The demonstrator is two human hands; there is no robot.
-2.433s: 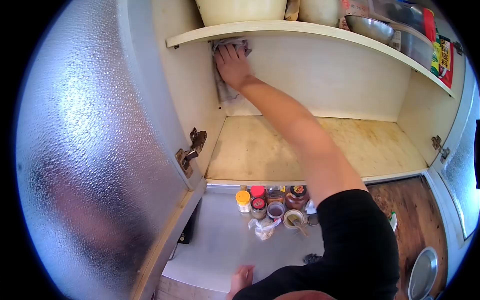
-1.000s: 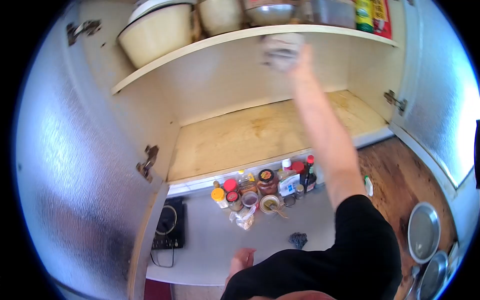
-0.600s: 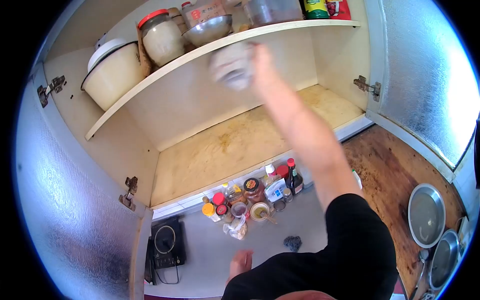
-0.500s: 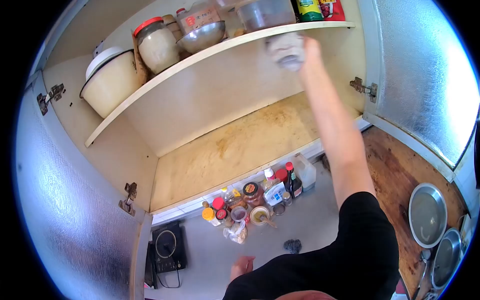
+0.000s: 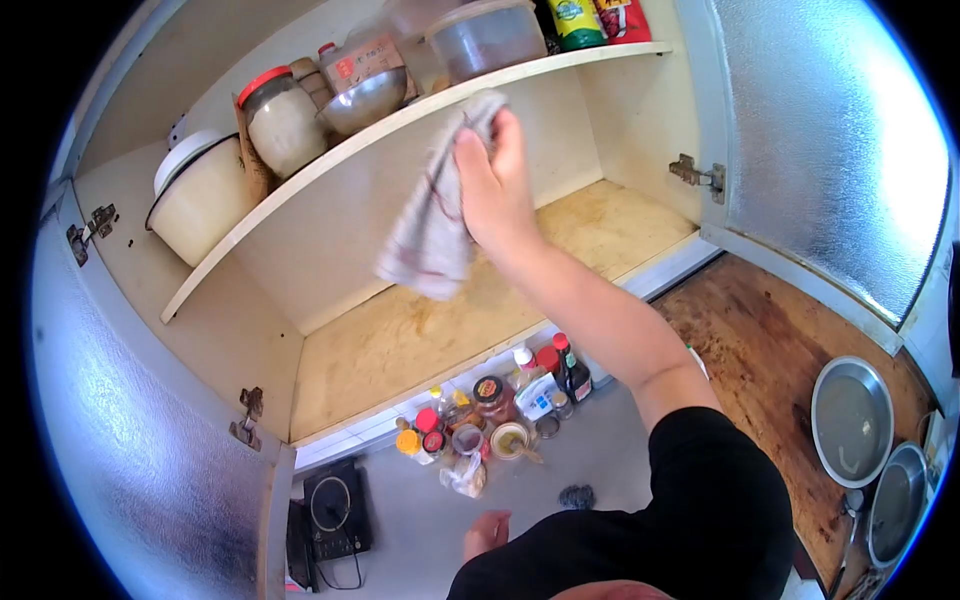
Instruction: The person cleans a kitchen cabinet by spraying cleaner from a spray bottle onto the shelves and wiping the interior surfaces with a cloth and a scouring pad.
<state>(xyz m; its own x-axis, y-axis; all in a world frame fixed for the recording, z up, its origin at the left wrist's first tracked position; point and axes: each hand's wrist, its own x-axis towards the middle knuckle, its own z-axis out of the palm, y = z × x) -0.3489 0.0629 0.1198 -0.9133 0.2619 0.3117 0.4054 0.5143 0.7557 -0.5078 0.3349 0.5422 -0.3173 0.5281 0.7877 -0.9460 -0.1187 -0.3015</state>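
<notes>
The cabinet [image 5: 370, 345] is standing open above the counter [image 5: 420, 515], and the shelf [image 5: 590, 58] is carrying many things close to its edge. The arm [image 5: 600, 320] is crossing in front; if the elbow is sinking, it could knock over the bottle [image 5: 575, 378] below, though I cannot tell the gap. The cloth [image 5: 430, 225] is hanging in the air near the shelf edge, its loose end a little blurred — a wide swing could be catching the bowl [image 5: 365, 100] and pulling it down. The right grip [image 5: 497, 200] is pinching the cloth with thumb against fingers. The left grip [image 5: 486, 534] is showing low by the counter; whether it is clenched, I cannot tell. Dirt from the cloth could also be falling into the uncovered cup [image 5: 508, 440].

About writing: the jug [image 5: 362, 66] is bearing red Chinese characters, too unclear for me. The green packet [image 5: 577, 25] and red packet [image 5: 625, 20] are showing print, cut by the frame. The jar [image 5: 493, 396] is having a coloured lid label — no brand is readable.
</notes>
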